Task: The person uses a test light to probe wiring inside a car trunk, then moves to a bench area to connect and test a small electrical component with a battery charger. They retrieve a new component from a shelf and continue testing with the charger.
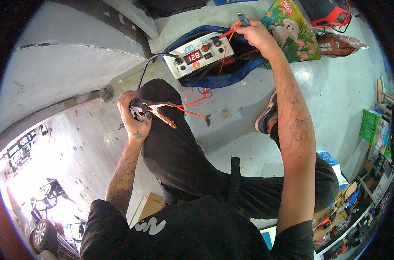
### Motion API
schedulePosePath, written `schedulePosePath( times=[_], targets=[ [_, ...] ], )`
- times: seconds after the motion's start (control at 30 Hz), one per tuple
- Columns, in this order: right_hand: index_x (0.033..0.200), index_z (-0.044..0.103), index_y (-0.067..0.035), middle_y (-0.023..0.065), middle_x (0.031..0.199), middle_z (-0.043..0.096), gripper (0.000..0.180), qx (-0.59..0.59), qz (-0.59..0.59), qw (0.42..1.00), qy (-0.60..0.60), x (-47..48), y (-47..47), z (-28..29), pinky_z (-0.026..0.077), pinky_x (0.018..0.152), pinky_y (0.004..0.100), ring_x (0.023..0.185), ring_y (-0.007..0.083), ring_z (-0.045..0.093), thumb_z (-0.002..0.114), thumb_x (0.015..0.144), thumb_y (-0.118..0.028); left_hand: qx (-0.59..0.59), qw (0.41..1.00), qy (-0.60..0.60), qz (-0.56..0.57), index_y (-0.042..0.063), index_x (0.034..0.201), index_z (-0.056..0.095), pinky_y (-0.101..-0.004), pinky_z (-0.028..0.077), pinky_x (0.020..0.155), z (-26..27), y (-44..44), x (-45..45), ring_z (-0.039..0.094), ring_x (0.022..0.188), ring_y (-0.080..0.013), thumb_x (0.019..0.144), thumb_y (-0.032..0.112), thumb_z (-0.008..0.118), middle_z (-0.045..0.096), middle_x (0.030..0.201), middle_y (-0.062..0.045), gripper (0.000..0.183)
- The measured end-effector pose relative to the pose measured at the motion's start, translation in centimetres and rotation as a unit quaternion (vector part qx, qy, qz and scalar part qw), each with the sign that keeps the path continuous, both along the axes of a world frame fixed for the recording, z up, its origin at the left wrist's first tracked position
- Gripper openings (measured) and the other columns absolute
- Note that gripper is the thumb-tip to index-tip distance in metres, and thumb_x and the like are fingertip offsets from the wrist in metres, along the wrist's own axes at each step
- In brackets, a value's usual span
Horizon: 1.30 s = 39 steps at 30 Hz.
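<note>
My left hand (134, 114) grips a dark block-like part (139, 109) at the end of a black cable (144, 70). A copper-coloured alligator clamp (161, 113) sits against that part, and thin red wires (193, 103) trail from it. The black cable runs to a white-topped battery box (174, 67) with terminals and a lit red digital display (193, 57). Around the box is a blue fabric bag (213, 82), unzipped. Beyond the box's right end, my right hand (257, 36) pinches a red cable (227, 33) and a small dark metallic piece (243, 20), whose kind is unclear.
A green printed bag with a dog picture (289, 32) lies beside my right hand, near a brown bag (335, 45) and a red-and-black case (331, 16). A wall (83, 65) rises at left. Cardboard boxes and clutter (340, 208) line the lower right.
</note>
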State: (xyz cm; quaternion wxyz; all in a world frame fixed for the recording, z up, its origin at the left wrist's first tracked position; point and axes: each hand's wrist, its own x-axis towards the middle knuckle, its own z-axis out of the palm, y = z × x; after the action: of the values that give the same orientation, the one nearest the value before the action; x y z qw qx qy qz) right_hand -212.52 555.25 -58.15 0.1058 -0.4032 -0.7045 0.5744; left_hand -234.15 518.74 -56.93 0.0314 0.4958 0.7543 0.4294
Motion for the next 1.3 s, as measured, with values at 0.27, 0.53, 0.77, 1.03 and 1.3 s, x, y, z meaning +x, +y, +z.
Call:
schedulePosePath(
  times=[0.27,0.53,0.77,1.03,1.3],
  targets=[
    [0.099,0.064,0.002,0.0020,0.084,0.055,0.016,-0.251,0.017,0.942,0.221,1.4,1.1,1.1,0.030,0.050,0.0221,0.061,0.0067,0.040,0.057,0.093,-0.012,0.011,1.000,0.007,0.006,0.001,0.110,0.055,-0.0425,0.042,0.098,0.0,0.1,0.2,0.054,0.109,-0.0349,0.064,-0.003,0.071,0.057,0.114,-0.017,0.049],
    [0.100,0.068,-0.001,-0.0031,0.071,0.051,0.017,-0.246,0.009,0.947,0.208,2.1,1.6,0.9,0.031,0.049,0.0222,0.060,0.0060,0.044,0.061,0.091,-0.013,-0.019,1.000,0.020,-0.013,0.001,0.116,0.052,-0.0381,0.042,0.099,0.4,0.0,0.2,0.054,0.114,-0.0294,0.068,-0.005,0.067,0.053,0.119,-0.016,0.051],
    [0.095,0.070,-0.007,-0.0067,0.064,0.048,0.018,0.024,-0.068,0.997,-0.018,-0.1,1.0,-1.2,0.032,0.050,0.0230,0.057,0.0054,0.042,0.062,0.093,-0.023,-0.015,0.999,0.028,-0.014,0.002,0.116,0.053,-0.0383,0.043,0.099,0.0,-0.3,-0.1,0.054,0.114,-0.0299,0.067,-0.004,0.069,0.053,0.119,-0.016,0.052],
    [0.092,0.073,-0.001,0.0144,0.069,0.067,0.061,0.307,-0.084,0.931,-0.182,-0.4,-0.7,2.0,0.051,0.070,0.0382,0.071,0.0279,0.066,0.057,0.091,-0.060,-0.014,1.000,0.021,0.005,0.003,0.119,0.052,-0.0372,0.044,0.098,-0.2,-0.5,-0.2,0.054,0.115,-0.0293,0.068,-0.004,0.072,0.054,0.120,-0.015,0.056],
    [0.094,0.076,-0.004,0.0079,0.072,0.069,0.052,0.066,-0.190,0.978,0.051,0.7,-5.0,6.8,0.049,0.054,0.0242,0.061,0.0108,0.064,0.055,0.097,-0.051,0.010,1.000,-0.003,0.028,0.003,0.111,0.055,-0.0417,0.043,0.096,-0.2,0.2,-0.1,0.054,0.108,-0.0336,0.064,-0.001,0.073,0.057,0.113,-0.016,0.051]
  ],
)
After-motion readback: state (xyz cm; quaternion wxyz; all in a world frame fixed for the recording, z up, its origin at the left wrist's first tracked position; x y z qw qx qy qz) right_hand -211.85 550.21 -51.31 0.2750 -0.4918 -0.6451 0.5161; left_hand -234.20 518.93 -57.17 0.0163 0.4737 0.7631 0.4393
